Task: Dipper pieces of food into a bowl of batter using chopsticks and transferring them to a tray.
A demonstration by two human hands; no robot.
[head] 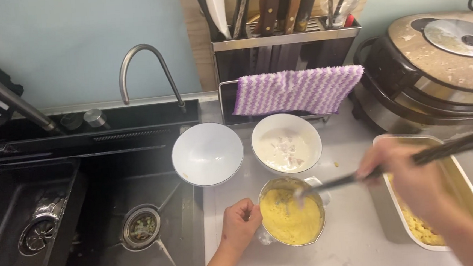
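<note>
My left hand [240, 223] grips the left rim of a small metal bowl [317, 189] full of yellow batter [292, 218] on the counter. My right hand [406, 172] is blurred with motion and holds dark chopsticks [338, 182], whose tips dip into the batter near the bowl's top. Behind the metal bowl stand two white bowls: an empty one [207, 153] at the left and one with a milky white liquid [286, 143] at the right.
A metal tray [460, 175] with yellow food sits under my right arm. A dark sink [78, 225] with a drain and a curved tap [145, 73] fills the left. A purple striped cloth [297, 90] hangs on a knife rack; a round cooker [435, 66] stands right.
</note>
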